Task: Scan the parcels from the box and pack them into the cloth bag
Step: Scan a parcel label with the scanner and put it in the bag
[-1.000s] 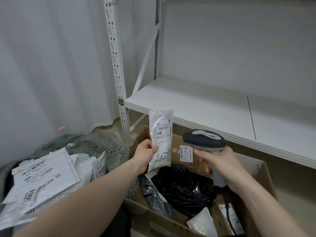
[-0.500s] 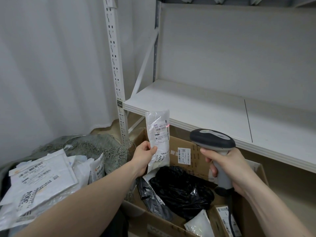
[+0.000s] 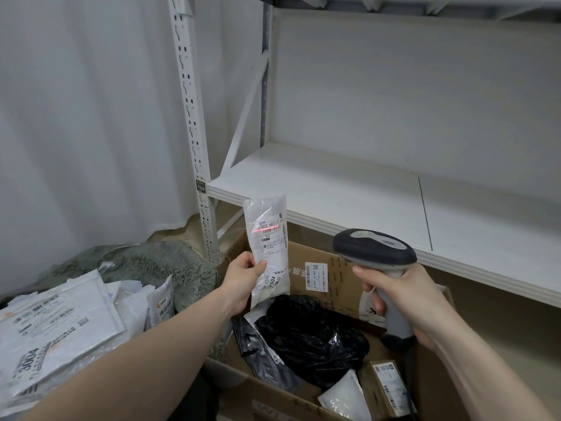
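My left hand (image 3: 246, 276) grips a narrow white parcel (image 3: 268, 238) by its lower left edge and holds it upright above the open cardboard box (image 3: 331, 265). A red scan line crosses the label's barcode. My right hand (image 3: 403, 299) holds a grey and black barcode scanner (image 3: 375, 250) by its handle, pointed left at the parcel. Inside the box lie a black plastic parcel (image 3: 309, 332), a white pouch (image 3: 346, 396) and a small carton (image 3: 387, 384). The grey-green cloth bag (image 3: 158, 262) sits at the left with several white parcels (image 3: 57, 326) in it.
A white metal rack stands behind the box; its upright post (image 3: 194, 123) rises between bag and box, and its shelf (image 3: 349, 189) overhangs the box's far side. A white curtain (image 3: 76, 117) hangs at the left.
The red scan dot moved from the parcel's left edge onto the label's barcode. The scanner shifted right and slightly lower. The parcel stays upright in my left hand.
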